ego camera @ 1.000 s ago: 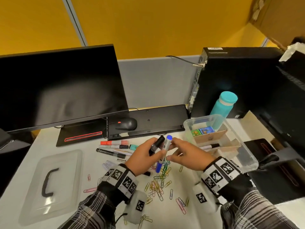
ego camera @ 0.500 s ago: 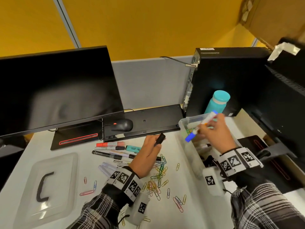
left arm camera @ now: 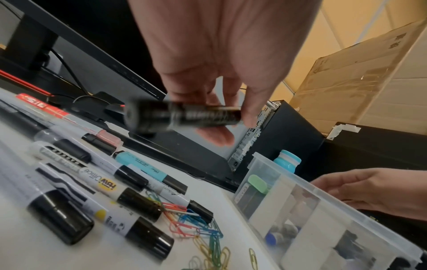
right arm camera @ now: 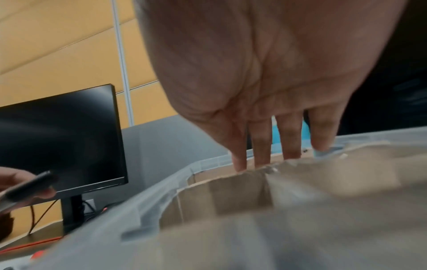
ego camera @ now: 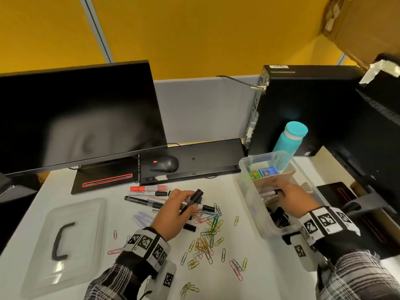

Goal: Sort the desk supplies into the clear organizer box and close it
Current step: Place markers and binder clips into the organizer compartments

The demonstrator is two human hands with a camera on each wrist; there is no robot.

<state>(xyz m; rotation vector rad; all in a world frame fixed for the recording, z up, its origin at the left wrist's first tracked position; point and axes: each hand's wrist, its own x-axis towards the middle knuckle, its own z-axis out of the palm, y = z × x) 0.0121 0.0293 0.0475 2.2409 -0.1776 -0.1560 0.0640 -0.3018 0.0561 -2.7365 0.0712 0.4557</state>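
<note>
My left hand (ego camera: 186, 199) hovers over the desk and pinches a black marker (ego camera: 193, 199), seen blurred in the left wrist view (left arm camera: 184, 115). More markers (ego camera: 149, 193) and several coloured paper clips (ego camera: 205, 239) lie scattered below it. The clear organizer box (ego camera: 244, 187) stands to the right, with cardboard dividers (ego camera: 272, 180) and small items inside. My right hand (ego camera: 281, 191) reaches into it with straight fingers (right arm camera: 289, 146) touching a divider edge and nothing in its grip. A blue marker cap (left arm camera: 270, 237) shows through the box wall (left arm camera: 323, 193). The box's lid (ego camera: 65, 241), with a black handle, lies at the far left.
A monitor (ego camera: 75, 118) stands at the back left, with a keyboard (ego camera: 194, 159) and mouse (ego camera: 164, 163) behind the markers. A teal bottle (ego camera: 290, 139) and a black computer tower (ego camera: 313, 109) sit right behind the box. A second monitor arm crowds the right edge.
My right hand took the blue-capped marker from beside the left hand, carried it right to the box, and now sits low in the box without it. The left hand kept the black marker.
</note>
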